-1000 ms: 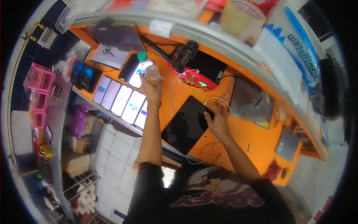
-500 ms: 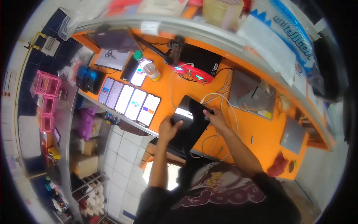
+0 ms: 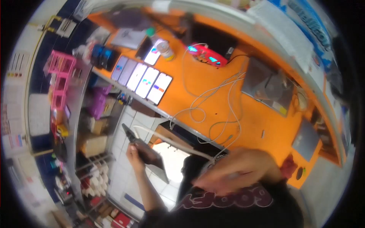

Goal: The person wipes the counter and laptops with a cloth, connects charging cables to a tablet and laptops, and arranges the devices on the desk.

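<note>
Head view: tablet (image 3: 151, 155) is just off the near edge of the table (image 3: 178, 99), L hand (image 3: 135, 156) clamped on it, so grip firmly w/ slack in cable (image 3: 178, 143); R hand (image 3: 237, 171) blurred, can't tell if open.

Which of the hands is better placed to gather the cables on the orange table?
Likely the right hand, nearer the cables, while the left hand grips the tablet beyond the edge of the table. Blur hides whether the right is empty.

My left hand (image 3: 134, 155) is gripping, low and out front | my right hand (image 3: 232, 173) is blurring across my chest
</note>
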`<action>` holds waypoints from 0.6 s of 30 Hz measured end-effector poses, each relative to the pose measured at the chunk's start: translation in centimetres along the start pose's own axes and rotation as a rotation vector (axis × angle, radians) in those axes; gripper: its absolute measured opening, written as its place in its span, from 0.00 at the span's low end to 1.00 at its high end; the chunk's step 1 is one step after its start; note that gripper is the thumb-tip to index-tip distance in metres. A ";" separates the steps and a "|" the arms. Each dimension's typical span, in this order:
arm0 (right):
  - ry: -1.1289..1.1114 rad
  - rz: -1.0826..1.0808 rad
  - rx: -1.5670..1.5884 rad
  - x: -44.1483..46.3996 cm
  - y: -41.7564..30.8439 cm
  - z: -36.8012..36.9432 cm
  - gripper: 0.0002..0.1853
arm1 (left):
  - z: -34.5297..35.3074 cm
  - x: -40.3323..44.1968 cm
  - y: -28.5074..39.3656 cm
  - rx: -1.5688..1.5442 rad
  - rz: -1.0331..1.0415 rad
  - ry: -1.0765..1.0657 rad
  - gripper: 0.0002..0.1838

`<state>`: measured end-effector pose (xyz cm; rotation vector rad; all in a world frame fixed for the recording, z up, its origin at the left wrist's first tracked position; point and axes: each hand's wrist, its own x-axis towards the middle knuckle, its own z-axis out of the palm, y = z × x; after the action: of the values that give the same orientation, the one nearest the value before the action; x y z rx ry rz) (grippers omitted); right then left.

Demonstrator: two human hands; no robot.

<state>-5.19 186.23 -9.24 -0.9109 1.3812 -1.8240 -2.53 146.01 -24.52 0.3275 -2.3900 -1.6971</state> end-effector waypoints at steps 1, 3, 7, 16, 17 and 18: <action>-0.072 -0.192 0.036 -1.4 -0.1 -1.5 0.19 | -1.6 -1.0 -0.6 -0.072 -0.086 -0.005 0.26; 0.337 -0.127 0.159 -2.9 3.8 -3.0 0.15 | -5.8 -3.1 -4.1 -0.090 -0.232 0.052 0.23; 0.768 0.260 -0.485 -1.0 14.8 -9.6 0.11 | -8.6 -6.3 -8.6 -0.479 -0.124 0.125 0.21; 0.341 0.280 -1.248 11.9 28.0 -3.3 0.18 | -10.3 -8.8 -7.3 -0.937 -0.149 0.129 0.18; 0.308 0.370 -1.371 12.3 29.1 -2.3 0.17 | -10.3 -9.1 -7.5 -0.939 -0.125 0.156 0.18; 0.292 0.347 -1.382 12.3 30.0 -1.7 0.17 | -10.4 -9.6 -8.1 -0.789 -0.137 0.176 0.18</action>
<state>-10.26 170.27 -37.02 -0.8846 2.8186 -0.5453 10.11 136.84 -29.04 0.4776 -1.4407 -2.3736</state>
